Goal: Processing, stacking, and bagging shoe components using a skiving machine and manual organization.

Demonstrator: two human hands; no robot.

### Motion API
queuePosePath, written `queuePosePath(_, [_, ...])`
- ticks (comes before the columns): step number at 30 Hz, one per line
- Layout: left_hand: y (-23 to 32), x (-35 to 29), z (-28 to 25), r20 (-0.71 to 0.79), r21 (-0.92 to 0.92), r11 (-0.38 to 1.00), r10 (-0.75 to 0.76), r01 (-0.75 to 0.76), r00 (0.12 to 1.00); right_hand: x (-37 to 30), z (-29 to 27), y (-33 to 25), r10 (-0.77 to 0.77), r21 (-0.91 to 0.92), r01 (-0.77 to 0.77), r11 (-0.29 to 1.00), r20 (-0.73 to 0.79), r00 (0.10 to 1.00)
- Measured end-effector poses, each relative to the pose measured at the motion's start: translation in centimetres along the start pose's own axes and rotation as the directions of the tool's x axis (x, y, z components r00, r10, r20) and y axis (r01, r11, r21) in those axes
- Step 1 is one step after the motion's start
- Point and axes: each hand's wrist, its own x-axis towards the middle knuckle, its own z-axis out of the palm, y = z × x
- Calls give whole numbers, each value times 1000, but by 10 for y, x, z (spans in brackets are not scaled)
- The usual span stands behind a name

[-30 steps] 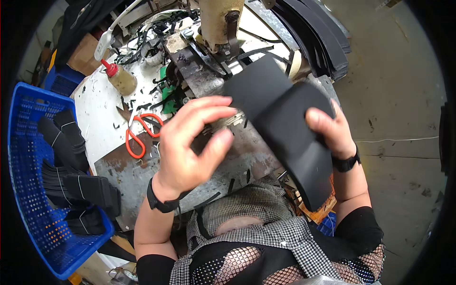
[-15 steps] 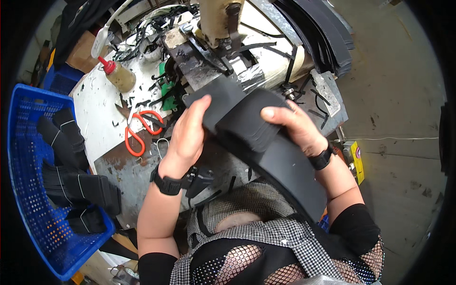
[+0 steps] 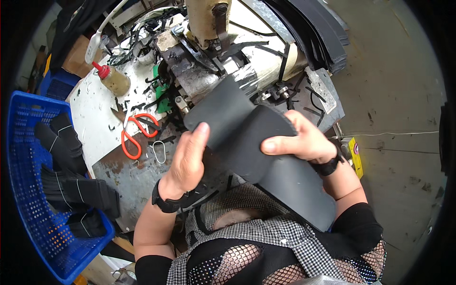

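My left hand [image 3: 186,160] holds the left end of a bundle of black, leather-like sheets [image 3: 225,111], its thumb lying along their edge. Around the bent middle part [image 3: 251,142] closes my right hand [image 3: 308,142], with the thumb pressed on top and the fingers hidden behind. One end of the sheets slopes down towards my right forearm. How many layers there are, I cannot tell. Below the left end lies the metal worktop [image 3: 114,173]. On it, a pale looped band [image 3: 165,153] rests near red-handled scissors [image 3: 122,140].
A cream machine column [image 3: 202,21] stands beyond the sheets, with black offcuts scattered about it. A red-capped bottle [image 3: 115,81] is at the left. Banded black bundles [image 3: 90,192] sit in a blue basket [image 3: 16,171]. Curved black pieces [image 3: 316,38] are stacked far right.
The middle part of the sheets has been bent into a broader curve, and the right end has tilted lower. My right hand has shifted slightly down; both hands still grip the sheets.
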Motion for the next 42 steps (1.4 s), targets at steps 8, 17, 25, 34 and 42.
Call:
queuePosePath(8, [7,32,-1,-164,-407,847,-436,342,885,30,1,10,42,256,-8,967,-127,991])
queuePosePath(17, [79,47,4,254,362,722,531,-589,808,-22,-25,-22,-136,-178,110,978,-144,980])
queuePosePath(25, [-13,11,-1,-171,-123,974,-212,192,962,18,-2,10,41,-30,-40,999,22,999])
queuePosePath(34, [29,46,-1,32,-446,837,-339,317,940,29,-18,-7,29,157,8,988,-235,972])
queuePosePath(42, [76,40,5,300,135,862,435,-490,849,-13,-12,-28,-48,-142,42,989,-37,998])
